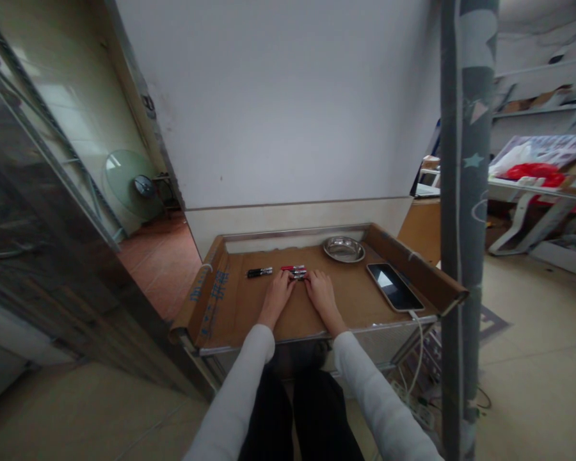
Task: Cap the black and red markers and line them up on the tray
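Note:
On the cardboard-lined table, my left hand [279,291] and my right hand [320,288] come together at a small group of marker pens. Their fingers are closed at opposite ends of the nearest marker pen [298,277], whose ends they partly hide. Just beyond the fingertips lies a red marker pen [292,267], side by side with the others in that group. To the left of my left hand, black marker pens [259,273] lie together in a short row.
A round steel dish [344,250] stands at the back right. Nearer, a phone [394,287] lies with a white cable [420,352] hanging over the front edge. Raised cardboard sides [415,269] border the table [240,314]. A grey post [465,211] rises at the right.

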`<state>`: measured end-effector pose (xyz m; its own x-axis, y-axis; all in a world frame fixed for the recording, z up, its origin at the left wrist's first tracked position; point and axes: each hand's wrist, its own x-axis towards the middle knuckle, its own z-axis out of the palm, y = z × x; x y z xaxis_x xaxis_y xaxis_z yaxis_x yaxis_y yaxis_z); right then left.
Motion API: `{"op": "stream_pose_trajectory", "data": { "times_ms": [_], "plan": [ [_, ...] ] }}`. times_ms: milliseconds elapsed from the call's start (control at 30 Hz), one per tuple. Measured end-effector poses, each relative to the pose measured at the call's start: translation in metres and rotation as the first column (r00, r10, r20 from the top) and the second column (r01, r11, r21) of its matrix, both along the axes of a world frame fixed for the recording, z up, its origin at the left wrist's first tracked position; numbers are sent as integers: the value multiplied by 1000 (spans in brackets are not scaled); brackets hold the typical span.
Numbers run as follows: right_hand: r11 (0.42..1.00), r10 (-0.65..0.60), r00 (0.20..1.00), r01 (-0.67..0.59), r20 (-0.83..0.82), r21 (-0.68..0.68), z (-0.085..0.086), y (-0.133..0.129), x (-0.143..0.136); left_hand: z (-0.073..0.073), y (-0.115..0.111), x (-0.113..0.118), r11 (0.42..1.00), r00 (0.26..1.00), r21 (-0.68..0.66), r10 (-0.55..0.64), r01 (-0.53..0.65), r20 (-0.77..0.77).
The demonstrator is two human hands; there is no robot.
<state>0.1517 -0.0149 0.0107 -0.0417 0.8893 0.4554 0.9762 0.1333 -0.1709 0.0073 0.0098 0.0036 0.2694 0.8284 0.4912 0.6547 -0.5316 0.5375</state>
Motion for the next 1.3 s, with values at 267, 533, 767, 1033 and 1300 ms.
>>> {"op": "stream_pose_trajectory", "data": {
  "times_ms": [267, 533, 767, 1033, 1300],
  "plan": [
    [1000, -15, 999, 15, -28, 10, -4, 3, 2, 4, 1, 3, 999, 999, -6, 34, -35, -40],
    [1000, 9, 999, -8, -50, 7, -5, 1, 3, 7, -3, -12, 927, 928, 112, 367, -359, -63],
    [1000, 17, 996, -18, -90, -5, -7, 4, 3, 6, -7, -38, 803, 777, 97, 594, -588, -206],
    [993, 112, 907, -83, -407, 88, -13, 5, 10, 8, -19, -39, 785, 742, 104, 613, -611, -271],
    [940, 325, 903, -340, -281, -6, 0, 6, -2, 4, -35, -55, 822, 789, 47, 560, -568, -254]
  ]
}}
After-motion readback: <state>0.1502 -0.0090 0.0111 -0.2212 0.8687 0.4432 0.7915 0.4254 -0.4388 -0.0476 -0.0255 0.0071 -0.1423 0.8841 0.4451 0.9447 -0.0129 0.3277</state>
